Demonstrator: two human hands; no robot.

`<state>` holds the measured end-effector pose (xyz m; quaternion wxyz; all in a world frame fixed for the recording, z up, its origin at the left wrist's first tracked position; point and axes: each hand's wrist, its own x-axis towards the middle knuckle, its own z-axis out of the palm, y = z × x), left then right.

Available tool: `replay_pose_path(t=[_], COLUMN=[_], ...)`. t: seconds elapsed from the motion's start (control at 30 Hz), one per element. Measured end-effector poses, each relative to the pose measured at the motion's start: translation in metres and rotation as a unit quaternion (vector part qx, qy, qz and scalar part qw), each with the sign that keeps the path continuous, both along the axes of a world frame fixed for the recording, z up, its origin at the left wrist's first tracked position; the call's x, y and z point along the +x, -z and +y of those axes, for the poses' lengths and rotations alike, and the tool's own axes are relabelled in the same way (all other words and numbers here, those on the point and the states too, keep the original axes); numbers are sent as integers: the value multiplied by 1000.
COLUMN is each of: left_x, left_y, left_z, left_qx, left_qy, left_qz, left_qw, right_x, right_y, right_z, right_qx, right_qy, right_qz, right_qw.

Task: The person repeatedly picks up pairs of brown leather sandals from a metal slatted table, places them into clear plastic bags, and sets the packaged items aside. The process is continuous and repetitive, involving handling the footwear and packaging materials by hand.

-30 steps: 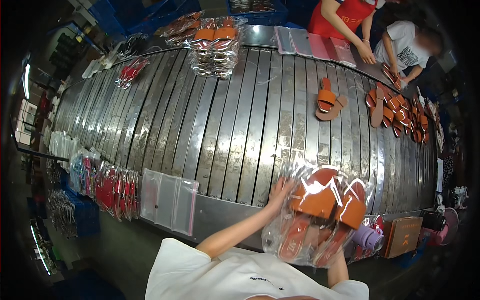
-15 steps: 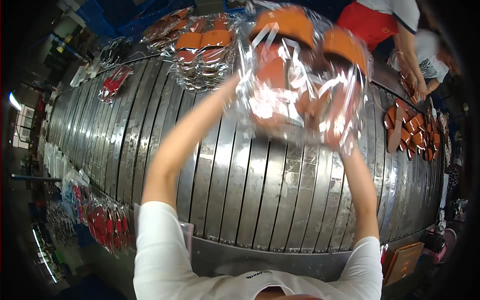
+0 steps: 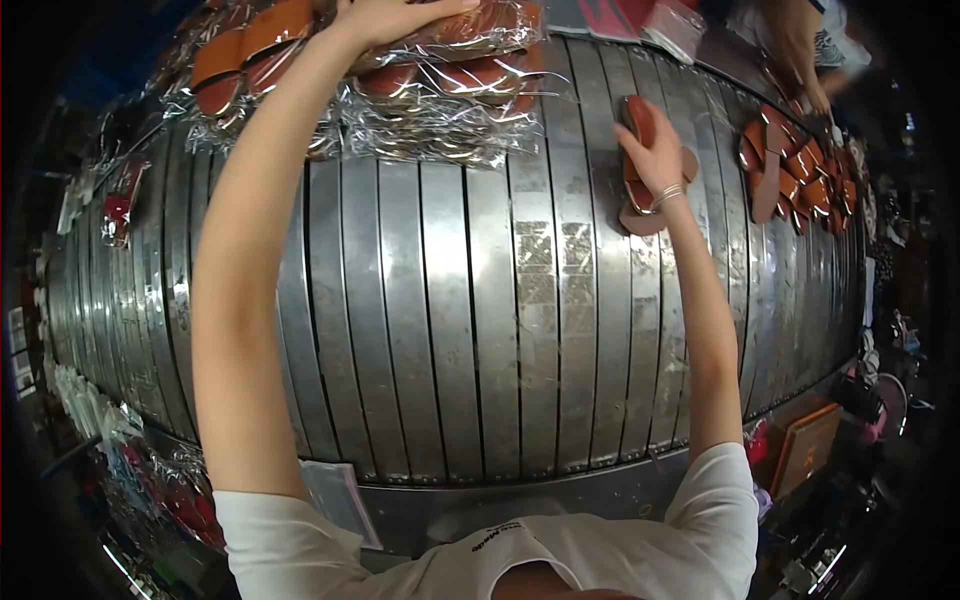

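Sandals [image 3: 640, 222], far right on the conveyor [image 3: 500, 330], look light and bendy; grip their sides. Right hand [image 3: 655, 160] covers them (clamped? cannot tell). Left hand [image 3: 400, 18], fingers apart, rests on slippery-looking bagged sandals [image 3: 440, 85], far left.

On the conveyor [image 3: 480, 340], a loose pair [image 3: 640, 220] lies between bagged sandals [image 3: 440, 115], left, and heaped sandals [image 3: 808, 175], right.

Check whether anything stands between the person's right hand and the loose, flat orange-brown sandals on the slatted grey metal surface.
Nothing visible does: the right hand is over the loose, flat orange-brown sandals, apparently touching the upper one; whether it grips is unclear.
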<state>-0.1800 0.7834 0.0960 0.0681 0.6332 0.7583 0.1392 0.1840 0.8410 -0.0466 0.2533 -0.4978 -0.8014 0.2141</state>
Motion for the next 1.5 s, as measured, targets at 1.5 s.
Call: replay_pose_path(t=[1.5], left_x=[228], left_y=[76], left_z=[-698], left_qx=[231], left_qy=[-279], left_qz=[-671], left_qw=[647], right_x=[51], right_y=[-72], right_z=[-641], right_qx=[-440], right_qy=[-149], right_qz=[170], right_qw=[869])
